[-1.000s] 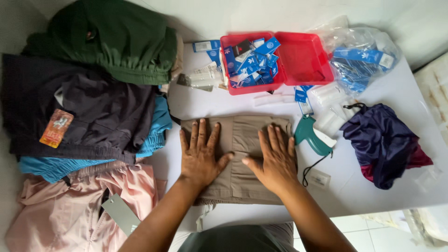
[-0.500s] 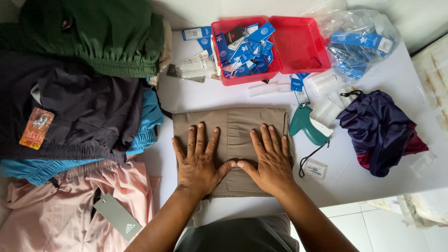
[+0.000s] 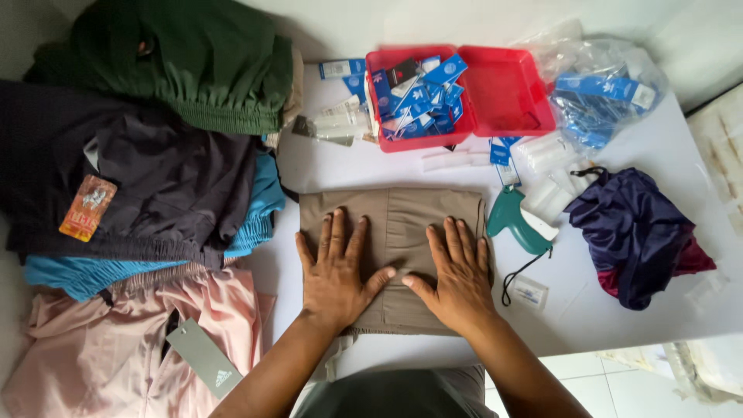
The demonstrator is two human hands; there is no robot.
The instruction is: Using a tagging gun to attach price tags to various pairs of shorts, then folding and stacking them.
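Around one folded tan garment, two hands were counted upon it, five garments left of it, one red tray above it, and one teal tagging gun and one purple garment right of it.

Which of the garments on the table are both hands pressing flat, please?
The folded khaki garment in the middle; the left hand and right hand lie flat on it, while the other clothes sit crumpled aside.

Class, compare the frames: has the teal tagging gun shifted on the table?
No. The teal tagging gun stays right of the folded khaki garment, below the red tray.
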